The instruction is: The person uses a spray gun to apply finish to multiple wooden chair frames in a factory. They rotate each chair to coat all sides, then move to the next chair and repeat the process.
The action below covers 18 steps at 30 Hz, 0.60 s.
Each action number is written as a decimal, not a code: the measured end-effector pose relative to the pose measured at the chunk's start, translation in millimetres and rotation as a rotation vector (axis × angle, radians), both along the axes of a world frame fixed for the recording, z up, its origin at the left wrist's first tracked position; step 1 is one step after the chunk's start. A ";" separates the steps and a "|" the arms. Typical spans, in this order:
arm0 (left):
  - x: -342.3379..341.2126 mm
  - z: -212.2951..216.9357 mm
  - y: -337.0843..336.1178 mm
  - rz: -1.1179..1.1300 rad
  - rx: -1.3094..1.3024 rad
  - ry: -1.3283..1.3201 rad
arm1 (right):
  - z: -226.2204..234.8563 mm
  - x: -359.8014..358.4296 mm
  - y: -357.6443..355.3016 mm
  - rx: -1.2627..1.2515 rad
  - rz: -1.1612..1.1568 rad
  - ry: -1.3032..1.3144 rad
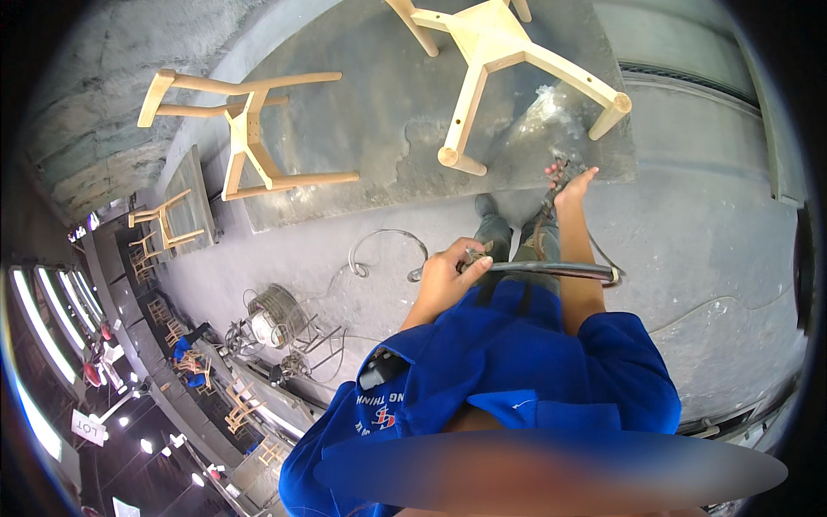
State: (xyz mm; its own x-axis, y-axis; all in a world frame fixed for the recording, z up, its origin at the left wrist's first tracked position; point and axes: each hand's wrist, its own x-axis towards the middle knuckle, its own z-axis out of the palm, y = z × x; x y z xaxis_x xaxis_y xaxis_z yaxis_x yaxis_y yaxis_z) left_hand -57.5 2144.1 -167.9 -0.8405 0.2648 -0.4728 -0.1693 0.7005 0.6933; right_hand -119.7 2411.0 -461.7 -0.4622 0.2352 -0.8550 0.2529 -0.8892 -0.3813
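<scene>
My left hand (454,277) is closed around a dark hose (547,268) in front of my waist. From there the hose runs right and bends back beside my right forearm. My right hand (574,186), stretched forward, grips a small, stained metal tool that looks like a spray gun (558,179); my palm and fingers partly cover it. Just beyond that hand stands a pale wooden chair frame (500,47), legs and cross braces showing, on a dark grey board (405,95). Another wooden chair frame (244,138) rests on the board's left part.
Behind my left arm stands a metal pot with a white top (271,323), among wire stands and hoses. A loose hose loop (388,233) hangs left of my hand. Farther left are more chair frames (164,222) and lit lamps. A thin cable (715,302) crosses the floor at right.
</scene>
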 end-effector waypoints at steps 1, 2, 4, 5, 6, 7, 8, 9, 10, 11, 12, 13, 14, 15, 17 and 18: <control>-0.1 4.2 4.3 -0.001 -0.011 -0.010 | -7.1 -10.9 -3.0 -0.044 -0.009 0.056; 0.3 6.9 6.6 -0.003 -0.022 -0.019 | -12.4 -21.6 -7.1 -0.080 -0.020 0.089; 2.5 9.6 5.2 -0.006 -0.060 -0.044 | -19.0 -42.0 -15.2 -0.192 -0.062 0.236; 3.6 9.5 2.8 -0.007 -0.080 -0.049 | -21.2 -50.9 -20.0 -0.233 -0.078 0.301; 4.9 8.7 -0.1 -0.011 -0.115 -0.068 | -23.2 -58.9 -25.4 -0.276 -0.093 0.373; 5.7 7.5 -3.6 0.017 -0.108 -0.076 | -25.6 -66.4 -30.9 -0.267 -0.098 0.378; 6.1 6.2 -7.1 0.041 -0.114 -0.096 | -28.2 -72.7 -36.4 -0.255 -0.105 0.351; 6.4 4.8 -10.4 0.065 -0.118 -0.116 | -31.1 -77.8 -41.3 -0.242 -0.112 0.325; 5.7 3.7 -13.7 0.086 -0.109 -0.120 | -34.0 -80.1 -45.3 -0.223 -0.120 0.293; 4.0 2.7 -17.1 0.105 -0.100 -0.124 | -37.0 -81.3 -49.5 -0.178 -0.145 0.250; 1.5 2.0 -20.5 0.123 -0.089 -0.127 | -39.3 -80.0 -51.1 -0.152 -0.146 0.195; -1.0 2.6 -23.9 0.110 -0.097 -0.121 | -40.6 -76.8 -53.1 -0.129 -0.147 0.155; -4.0 3.4 -27.4 0.096 -0.104 -0.114 | -40.5 -72.8 -53.8 -0.097 -0.152 0.091; -7.8 3.9 -30.8 0.073 -0.127 -0.119 | -38.5 -67.6 -52.0 -0.103 -0.139 0.122; -14.5 5.1 -36.9 0.052 -0.091 -0.120 | -26.0 -47.5 -47.8 -0.082 -0.119 0.099; -17.4 5.5 -39.3 0.036 -0.081 -0.129 | -15.7 -38.6 -45.3 -0.005 -0.058 0.091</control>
State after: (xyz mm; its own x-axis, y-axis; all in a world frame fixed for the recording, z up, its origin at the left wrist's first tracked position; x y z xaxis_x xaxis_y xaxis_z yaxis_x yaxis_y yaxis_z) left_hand -74.9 2104.8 -162.4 -0.7798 0.1923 -0.5958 -0.2794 0.7448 0.6060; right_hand -158.3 2365.7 -477.3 -0.5237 0.2602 -0.8112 0.1652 -0.9031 -0.3963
